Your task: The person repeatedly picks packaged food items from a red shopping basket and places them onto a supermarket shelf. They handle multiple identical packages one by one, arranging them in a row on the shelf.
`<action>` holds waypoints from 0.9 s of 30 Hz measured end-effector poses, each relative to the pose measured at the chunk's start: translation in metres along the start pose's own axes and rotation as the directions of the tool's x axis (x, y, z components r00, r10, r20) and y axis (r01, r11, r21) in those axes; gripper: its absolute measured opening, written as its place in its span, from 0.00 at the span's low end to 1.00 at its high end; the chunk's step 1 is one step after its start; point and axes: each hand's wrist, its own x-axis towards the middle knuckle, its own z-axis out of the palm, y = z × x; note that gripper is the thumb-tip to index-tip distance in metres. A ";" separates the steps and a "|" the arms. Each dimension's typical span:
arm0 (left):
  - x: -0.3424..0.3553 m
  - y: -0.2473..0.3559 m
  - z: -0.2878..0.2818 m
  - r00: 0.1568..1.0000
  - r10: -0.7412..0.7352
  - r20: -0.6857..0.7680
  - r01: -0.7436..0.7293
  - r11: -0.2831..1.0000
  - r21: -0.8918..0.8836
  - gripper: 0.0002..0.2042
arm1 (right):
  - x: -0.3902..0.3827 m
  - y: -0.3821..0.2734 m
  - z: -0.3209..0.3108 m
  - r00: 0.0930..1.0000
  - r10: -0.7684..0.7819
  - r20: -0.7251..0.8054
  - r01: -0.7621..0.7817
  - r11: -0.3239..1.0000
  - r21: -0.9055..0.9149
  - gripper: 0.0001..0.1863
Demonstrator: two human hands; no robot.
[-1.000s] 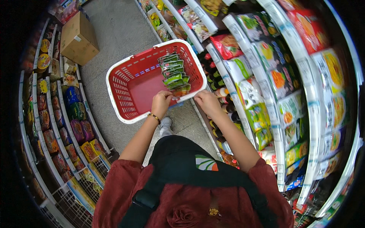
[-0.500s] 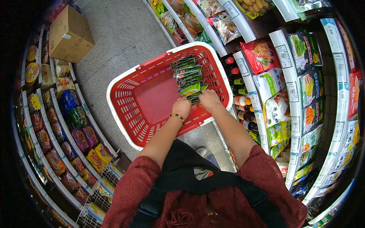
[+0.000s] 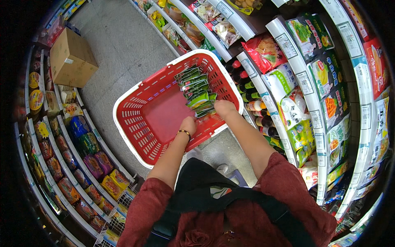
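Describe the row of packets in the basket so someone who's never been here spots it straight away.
Find the white-rimmed red shopping basket between the two banks of shelves. Inside, toward its right side, overlapping, mostly green packets form a line that ends near the right hand. Unlike the packages on the shelves, these sit in the basket.

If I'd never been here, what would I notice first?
Probably the big red-and-white basket, in the middle. Green packets line up inside it, toward its right side, with the left hand and right hand by the row's near end. A brown cardboard box stands out at the upper left.
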 end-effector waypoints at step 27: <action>-0.259 0.347 -0.037 0.691 0.639 -0.338 -0.543 0.150 -0.826 0.11 | -0.451 0.049 -0.047 0.497 0.553 -0.669 0.597 0.342 0.726 0.11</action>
